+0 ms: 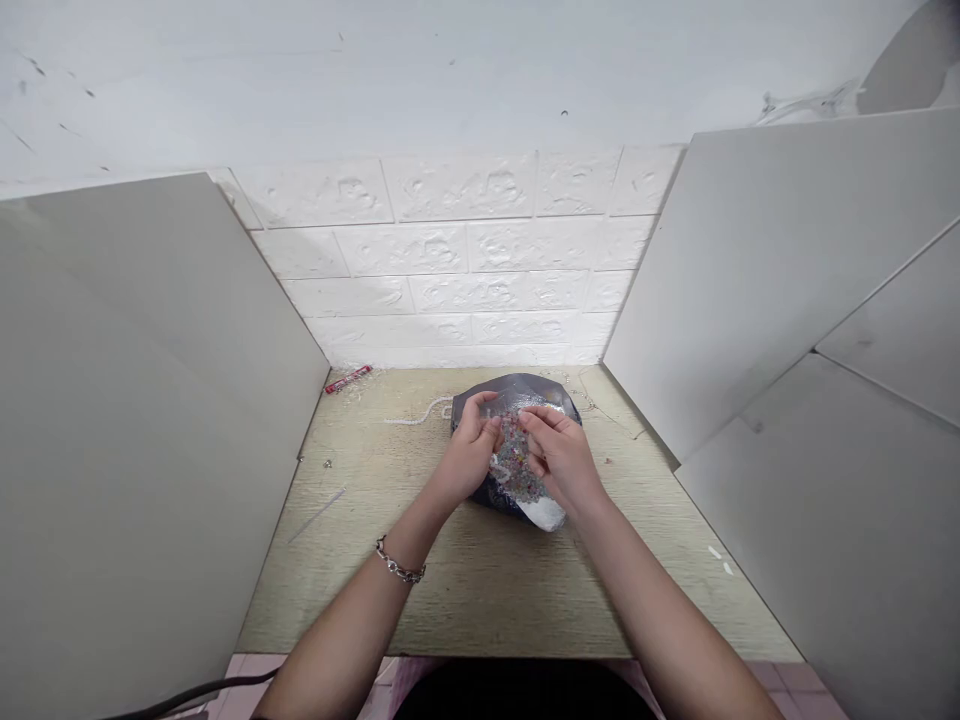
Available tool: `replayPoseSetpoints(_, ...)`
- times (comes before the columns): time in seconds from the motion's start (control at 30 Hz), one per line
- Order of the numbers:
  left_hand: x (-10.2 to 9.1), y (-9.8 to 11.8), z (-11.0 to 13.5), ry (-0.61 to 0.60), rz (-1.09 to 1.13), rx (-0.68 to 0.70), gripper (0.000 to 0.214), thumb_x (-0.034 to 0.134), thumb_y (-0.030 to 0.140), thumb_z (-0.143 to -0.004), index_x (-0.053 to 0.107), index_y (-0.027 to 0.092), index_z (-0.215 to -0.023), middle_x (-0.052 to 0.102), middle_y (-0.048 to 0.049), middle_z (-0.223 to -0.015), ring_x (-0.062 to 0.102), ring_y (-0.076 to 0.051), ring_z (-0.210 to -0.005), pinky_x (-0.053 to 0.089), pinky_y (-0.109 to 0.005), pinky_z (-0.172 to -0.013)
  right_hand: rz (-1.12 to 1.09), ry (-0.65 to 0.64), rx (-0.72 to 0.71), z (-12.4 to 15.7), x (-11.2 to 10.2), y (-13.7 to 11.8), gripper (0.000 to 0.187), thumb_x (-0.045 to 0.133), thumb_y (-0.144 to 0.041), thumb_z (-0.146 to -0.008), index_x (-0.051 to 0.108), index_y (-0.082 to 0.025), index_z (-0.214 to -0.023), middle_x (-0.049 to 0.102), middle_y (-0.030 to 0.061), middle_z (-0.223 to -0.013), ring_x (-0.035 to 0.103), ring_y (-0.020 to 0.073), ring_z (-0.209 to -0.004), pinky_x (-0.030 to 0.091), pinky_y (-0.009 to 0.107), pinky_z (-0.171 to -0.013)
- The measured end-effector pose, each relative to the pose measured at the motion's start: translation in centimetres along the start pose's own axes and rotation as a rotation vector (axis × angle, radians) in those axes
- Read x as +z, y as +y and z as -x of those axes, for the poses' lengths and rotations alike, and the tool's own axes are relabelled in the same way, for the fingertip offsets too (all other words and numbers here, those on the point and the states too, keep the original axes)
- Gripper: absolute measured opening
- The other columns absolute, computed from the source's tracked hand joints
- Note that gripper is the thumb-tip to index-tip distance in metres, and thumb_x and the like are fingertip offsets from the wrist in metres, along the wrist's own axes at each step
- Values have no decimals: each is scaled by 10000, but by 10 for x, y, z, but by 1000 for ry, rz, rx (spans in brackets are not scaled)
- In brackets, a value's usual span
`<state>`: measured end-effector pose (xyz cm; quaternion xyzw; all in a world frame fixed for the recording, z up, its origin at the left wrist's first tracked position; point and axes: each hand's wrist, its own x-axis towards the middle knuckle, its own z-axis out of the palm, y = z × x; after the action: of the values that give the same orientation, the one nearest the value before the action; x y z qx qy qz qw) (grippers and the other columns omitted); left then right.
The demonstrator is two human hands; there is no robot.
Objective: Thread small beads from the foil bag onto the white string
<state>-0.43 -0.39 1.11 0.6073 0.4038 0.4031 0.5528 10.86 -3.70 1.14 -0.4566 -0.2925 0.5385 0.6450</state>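
Small mixed beads, mostly clear with pink and yellow bits, lie in a dark bag with a silvery lining, spread open on the table. My left hand is over the bag's left side, thumb and fingers pinched together. Across from it, my right hand is also in a pinch above the beads. Whatever sits between the fingertips of either hand is too small to make out. A strand of white beads trails leftward from beside the bag, its other end hidden.
The pale wooden table is closed in by grey panels on the left and right and a white brick-pattern wall. Near the left panel lie a red packet and a thin stick. Thin thread lies right of the bag.
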Motion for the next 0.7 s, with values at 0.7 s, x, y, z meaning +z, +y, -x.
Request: replayPoseSetpoints(0.7,4,8,7,69,-118,148,234,480,367,-740,511,135,-732,569,-3,-662,473,-76,-536,358,-185,-495,-343,-204,260,0,-2,3,219,627,-243,-622,446,-173,-724,203,-103,-459,90,17,-377,79,102,-275)
